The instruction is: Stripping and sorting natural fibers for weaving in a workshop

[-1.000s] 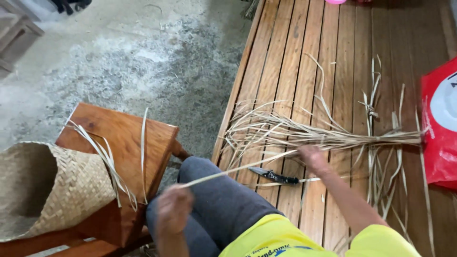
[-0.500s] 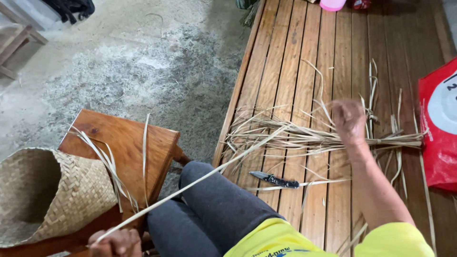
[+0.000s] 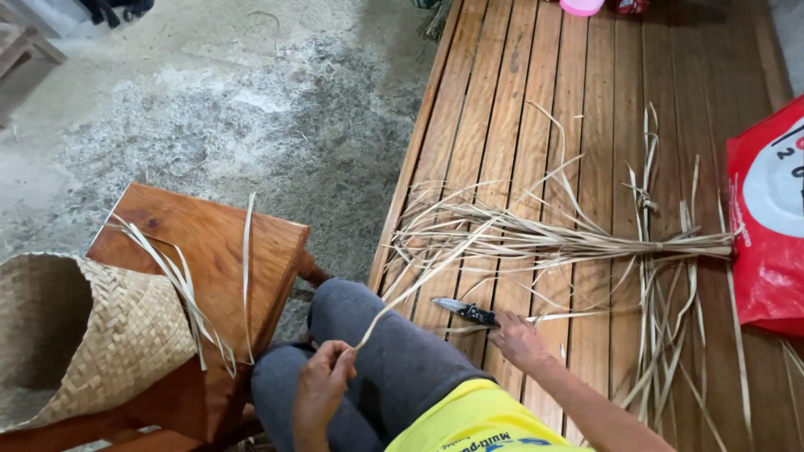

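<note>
Dry leaf strip is pinched in the left hand at lower centre; the right hand has dropped from the bundle (mid-right) onto the knife, fingers closing on its handle.

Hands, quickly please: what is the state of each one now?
Left hand: closed, pinching the end of a long dry leaf strip.
Right hand: on the knife handle; grip cannot be told.

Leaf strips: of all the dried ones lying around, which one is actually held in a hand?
The long strip pinched in the left hand, running over the knee to the bundle on the deck; the others lie loose.
</note>
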